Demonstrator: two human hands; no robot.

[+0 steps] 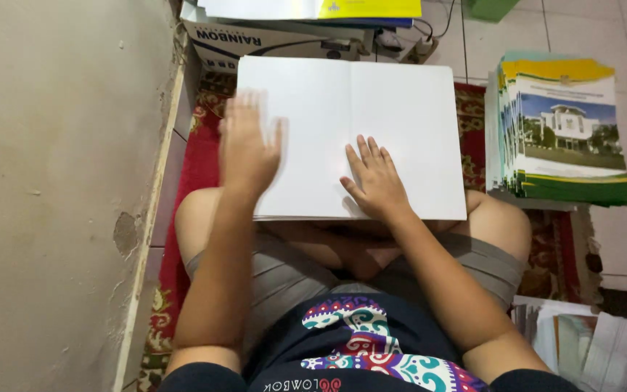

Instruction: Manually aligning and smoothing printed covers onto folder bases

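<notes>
A: we see a large open book of blank white pages (350, 138) lying across the crossed legs, over a red patterned rug (183, 181); left hand (247, 149) flat on the left page, blurred, fingers look loosely spread.

B: agreed; right hand (375, 181) palm-down beside the centre fold, fingers spread, gripping nothing.

A: progress, we judge: book opened and pressed flat; both pages unmarked; stack of green-and-yellow printed booklets (564, 131) sits apart, untouched.

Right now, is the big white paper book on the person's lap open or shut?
Open. The big white paper book lies spread flat, a centre fold dividing two blank pages. The left hand and right hand rest on it.
</notes>
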